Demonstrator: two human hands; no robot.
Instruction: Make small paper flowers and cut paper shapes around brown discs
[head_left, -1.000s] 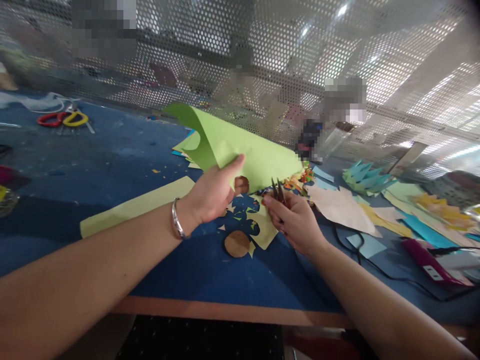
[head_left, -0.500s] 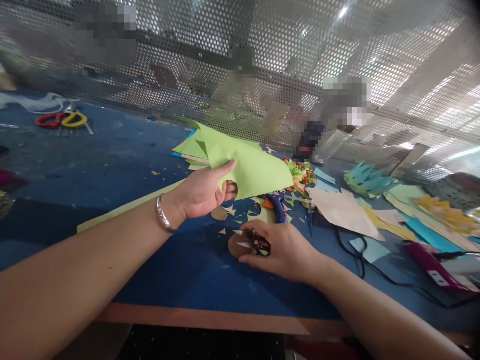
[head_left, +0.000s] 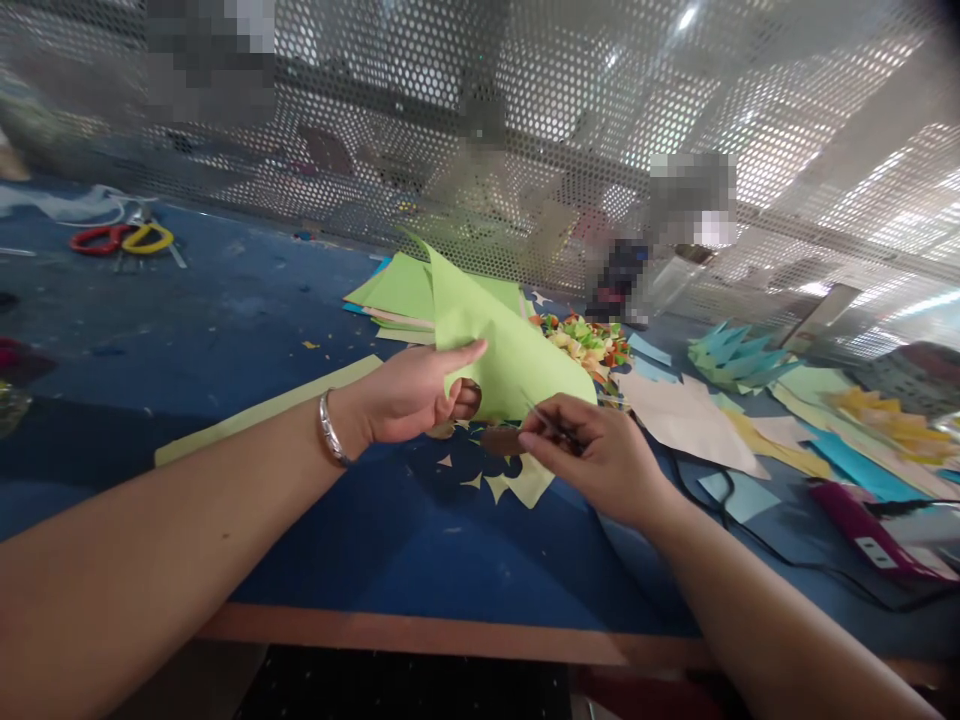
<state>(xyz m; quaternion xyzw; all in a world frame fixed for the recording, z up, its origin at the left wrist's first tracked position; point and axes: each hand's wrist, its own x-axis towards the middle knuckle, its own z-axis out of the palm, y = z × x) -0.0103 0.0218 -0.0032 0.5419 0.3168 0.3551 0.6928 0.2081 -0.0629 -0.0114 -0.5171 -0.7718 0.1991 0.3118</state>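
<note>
A light green sheet of paper [head_left: 510,350] is pinched in my left hand [head_left: 412,390], thumb on top and fingers curled beneath; the sheet bends over to the right. My right hand [head_left: 600,450] is closed around small scissors [head_left: 551,420], whose blade tips point at the sheet's lower edge. A round brown disc [head_left: 501,441] sticks out from its thumb and fingertips, seen nearly edge-on. The scissor handles are mostly hidden by my fingers. Under both hands lie pale green paper scraps [head_left: 529,482] with curved cut edges.
Behind the sheet lie a stack of coloured paper [head_left: 397,290] and a heap of paper flowers [head_left: 589,340]. Red-and-yellow-handled scissors [head_left: 124,240] rest far left. At right are pink paper [head_left: 679,415], a purple power strip [head_left: 877,535] and a black cable [head_left: 795,565]. A perforated metal screen [head_left: 420,130] borders the table.
My right hand has risen from the table towards the green sheet with the scissors, lifting the brown disc off the surface. My left hand and the sheet have shifted slightly right.
</note>
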